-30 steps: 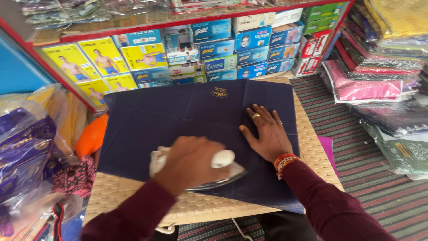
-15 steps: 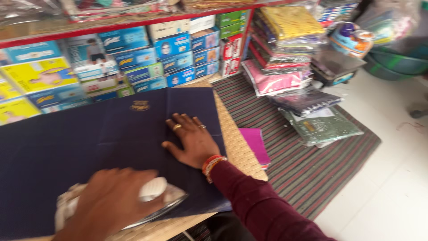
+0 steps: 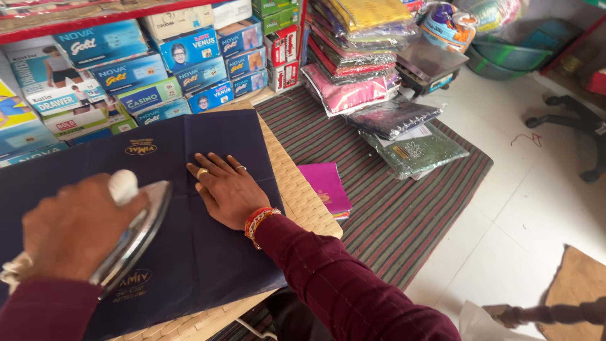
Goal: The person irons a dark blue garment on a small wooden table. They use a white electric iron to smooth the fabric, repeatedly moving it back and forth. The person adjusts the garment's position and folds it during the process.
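Dark navy cloth (image 3: 208, 252), spread flat on a woven-mat table (image 3: 297, 189), near and left in the scene, with small gold print at the far middle and again at the near edge. Long side running left to right, one straight fold crease from far to near through the middle, just left of the right hand.

On the cloth, left part: a metal iron (image 3: 136, 230), tilted, its shiny sole partly visible, pointed nose toward the far right, white handle end showing above the knuckles. Left hand (image 3: 76, 230) closed around the handle, fingers curled tight; fingertips hidden under the handle.

Right of the iron, near but apart from it: right hand (image 3: 227, 189) lying palm down on the cloth, fingers (image 3: 205, 165) a little spread and pointing to the far left, toward the crease. Two rings on the fingers, red and white thread bracelets (image 3: 259, 221) at the wrist, maroon sleeves on both arms. Iron's long axis aimed roughly at the flat hand, so the left hand nearer to the iron, the right hand nearer to the crease.

Farther out: stacked blue and white cardboard boxes (image 3: 158, 69) along the far side, behind the table. To the right, a striped floor mat (image 3: 391, 215) with a magenta packet (image 3: 325, 186) just beside the table, and piles of folded cloth in clear bags (image 3: 360, 57) at the far right. White tiled floor (image 3: 524, 208) beyond.
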